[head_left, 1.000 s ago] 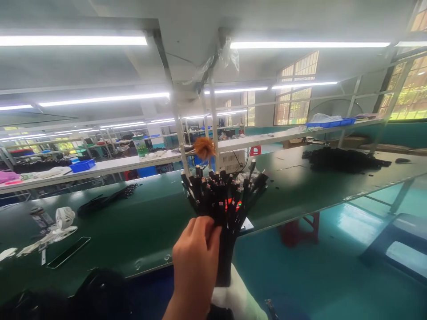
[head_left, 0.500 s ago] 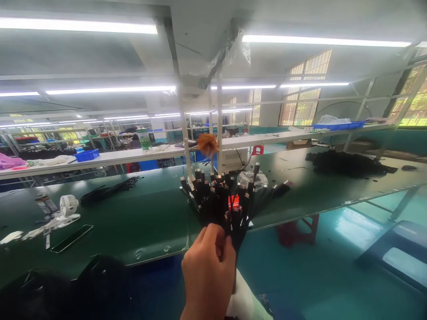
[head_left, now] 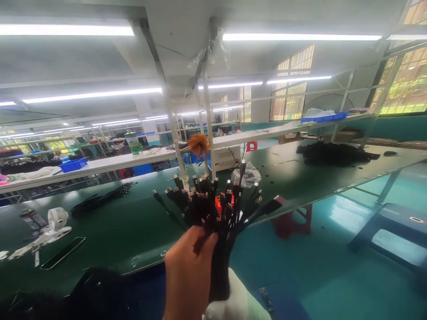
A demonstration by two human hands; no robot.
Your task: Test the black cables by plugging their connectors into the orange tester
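A thick bundle of black USB cables stands upright in front of me, its metal-tipped plugs fanned out at the top. Around the lower part of the bundle is my right hand, in a white glove; its fingers are mostly hidden. My bare left hand is closed at the bundle's left side, thumb and fingers pinched on cables just below the plugs. How many cables it grips I cannot tell. Something bright red shows behind the plugs.
On the green table lie a phone, a small white fan, a cable bunch and a black heap. An upright post rises behind the bundle. Black bags sit lower left; a stool stands right.
The view has turned slightly right. My left hand has shifted from the front of the bundle to its left side. More of the gloved hand and the cables below the plugs now shows.
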